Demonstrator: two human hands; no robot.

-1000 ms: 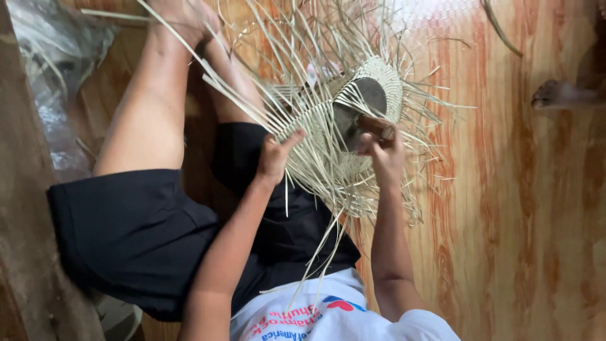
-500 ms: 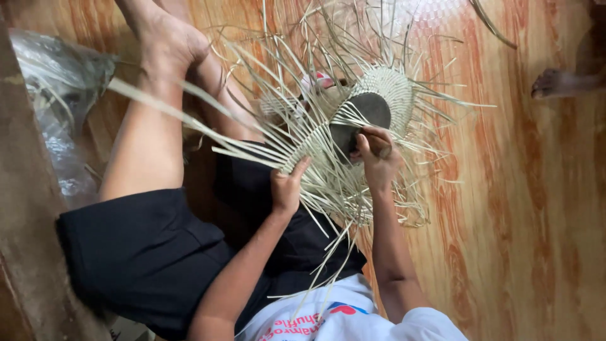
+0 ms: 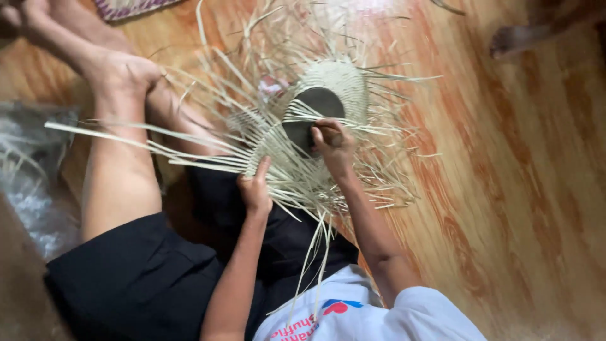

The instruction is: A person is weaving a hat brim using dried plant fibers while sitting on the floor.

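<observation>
A half-woven straw piece (image 3: 338, 82) with many loose pale strands sticking out lies over my lap, wrapped around a dark round form (image 3: 315, 107). My left hand (image 3: 255, 186) pinches a bundle of the long strands at the near edge of the weave. On the weave's top, my right hand (image 3: 329, 144) is closed around a small brown object and presses against the dark form. Long strands (image 3: 145, 142) fan out to the left across my bare leg.
I sit on a glossy wooden floor (image 3: 505, 189), my bare leg and foot (image 3: 120, 72) stretched to the upper left. A crumpled clear plastic bag (image 3: 31, 189) lies at the left. Another person's foot (image 3: 514, 38) rests at the top right. A purple-edged woven mat (image 3: 126, 7) peeks in at the top.
The view has shifted and drawn closer. Both hands stay on the straw piece; my left hand has slid a little lower along the strands, and the right keeps pressing at the dark form.
</observation>
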